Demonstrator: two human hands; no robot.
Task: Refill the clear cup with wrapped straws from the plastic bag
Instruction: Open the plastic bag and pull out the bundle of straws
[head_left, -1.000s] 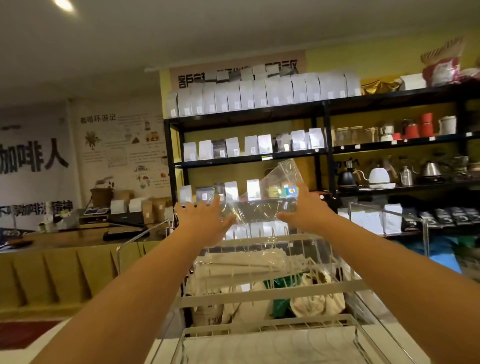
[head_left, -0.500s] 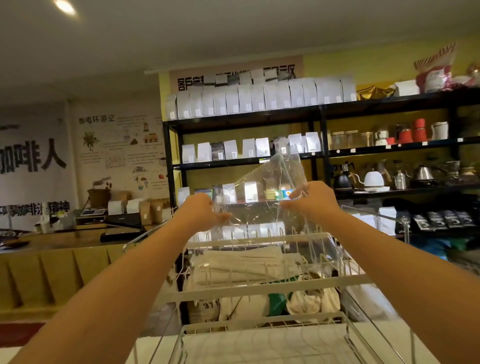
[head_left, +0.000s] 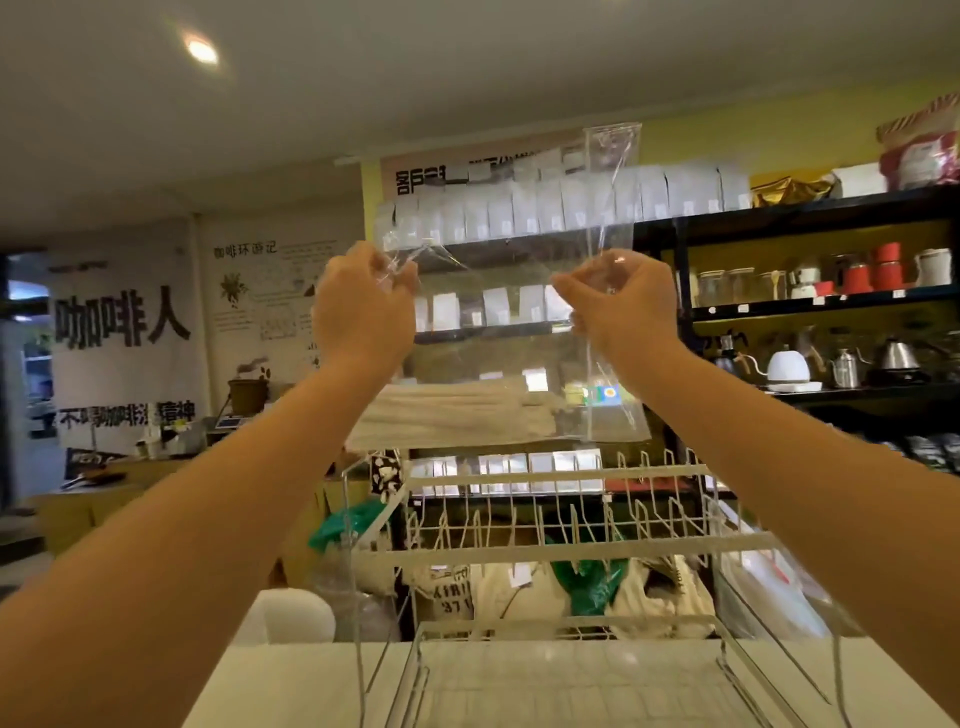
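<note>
A person's 2 hands lift 1 clear plastic bag (head_left: 511, 332) above a white wire rack (head_left: 561, 545); left hand (head_left: 363, 306) & right hand (head_left: 621, 301) each pinch its upper film. 1 bundle of wrapped straws (head_left: 457, 418) lies across the bag's bottom. Risk: thin film could slip or tear w/ uneven pulling, spilling straws. Clear cup: 0 in view.

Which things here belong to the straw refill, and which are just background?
Part of the job:
- plastic bag, pinched and held up by left hand and right hand
- wrapped straws at its bottom

Background:
- white wire rack
- white kettle
- red canisters

No clear cup in view.
</note>
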